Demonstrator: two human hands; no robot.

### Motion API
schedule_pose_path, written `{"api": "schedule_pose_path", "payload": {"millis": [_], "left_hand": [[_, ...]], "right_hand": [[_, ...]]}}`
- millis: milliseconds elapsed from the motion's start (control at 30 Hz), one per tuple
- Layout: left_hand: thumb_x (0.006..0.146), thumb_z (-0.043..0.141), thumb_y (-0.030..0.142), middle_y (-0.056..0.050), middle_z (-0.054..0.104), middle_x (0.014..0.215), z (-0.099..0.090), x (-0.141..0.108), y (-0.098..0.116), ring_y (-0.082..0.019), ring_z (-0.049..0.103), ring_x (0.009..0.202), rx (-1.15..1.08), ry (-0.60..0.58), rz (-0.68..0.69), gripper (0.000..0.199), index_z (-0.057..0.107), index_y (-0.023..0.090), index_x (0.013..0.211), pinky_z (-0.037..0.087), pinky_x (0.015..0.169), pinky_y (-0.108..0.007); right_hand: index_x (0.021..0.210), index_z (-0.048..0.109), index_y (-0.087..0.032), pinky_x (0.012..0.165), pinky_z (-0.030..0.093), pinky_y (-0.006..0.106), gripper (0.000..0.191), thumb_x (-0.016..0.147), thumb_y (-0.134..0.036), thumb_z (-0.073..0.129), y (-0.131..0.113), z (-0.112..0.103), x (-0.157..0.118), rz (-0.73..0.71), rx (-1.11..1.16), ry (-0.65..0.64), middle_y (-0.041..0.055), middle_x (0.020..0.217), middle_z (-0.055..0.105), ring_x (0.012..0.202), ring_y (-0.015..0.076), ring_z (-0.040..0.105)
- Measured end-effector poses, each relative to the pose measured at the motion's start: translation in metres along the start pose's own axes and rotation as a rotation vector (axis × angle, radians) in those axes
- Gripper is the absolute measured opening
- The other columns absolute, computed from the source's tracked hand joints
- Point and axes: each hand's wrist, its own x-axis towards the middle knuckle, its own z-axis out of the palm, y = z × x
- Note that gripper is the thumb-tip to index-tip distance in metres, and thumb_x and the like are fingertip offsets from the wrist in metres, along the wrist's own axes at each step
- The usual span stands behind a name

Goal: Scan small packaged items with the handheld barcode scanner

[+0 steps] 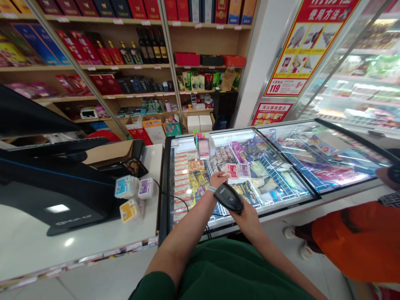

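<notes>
My right hand grips a black handheld barcode scanner, its head angled over my left wrist. Just beyond the scanner, my left hand has its fingers closed at the near left edge of a clear plastic box with a red label. The scanner covers part of that hand. A similar box with a purple label sits against the red one, above the freezer's glass top. On the counter to the left, several more such boxes stand together, with blue, purple and yellow labels.
A checkout machine and an open carton occupy the white counter. The scanner's cable crosses the freezer. Stocked shelves line the back. At right stands a person in orange, one hand by the freezer.
</notes>
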Motion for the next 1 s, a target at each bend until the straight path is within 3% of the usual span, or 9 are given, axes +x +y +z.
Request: {"api": "schedule_pose_path", "payload": {"millis": [400,633,1000], "left_hand": [[0.059,0.080,0.015,-0.001,0.060,0.061,0.006,-0.014,0.014,-0.012,0.057,0.052,0.000,0.018,-0.017,0.026,0.065,0.012,0.080,0.050,0.059,-0.028],[0.063,0.073,0.007,-0.002,0.061,0.059,-0.012,-0.025,0.022,-0.013,0.058,0.055,0.067,0.083,-0.017,0.012,0.067,0.012,0.072,0.050,0.066,-0.030],[0.063,0.071,0.007,-0.003,0.061,0.061,-0.048,-0.033,0.026,-0.014,0.056,0.058,0.085,0.188,-0.003,0.011,0.067,0.014,0.070,0.048,0.067,-0.030]], "right_hand": [[0.109,0.059,-0.020,0.082,0.052,0.035,0.034,0.076,-0.026,0.056,-0.002,-0.002,-0.002,0.012,0.004,0.006,0.0064,0.100,0.070,0.095,0.0246,0.066],[0.106,0.060,-0.020,0.078,0.052,0.035,0.032,0.076,-0.031,0.056,-0.002,0.002,0.000,0.009,-0.035,-0.008,0.0068,0.097,0.071,0.092,0.0255,0.066],[0.101,0.061,-0.020,0.075,0.052,0.035,0.030,0.075,-0.034,0.056,-0.002,0.010,0.006,-0.045,-0.040,-0.031,0.0056,0.092,0.071,0.087,0.0253,0.067]]}}
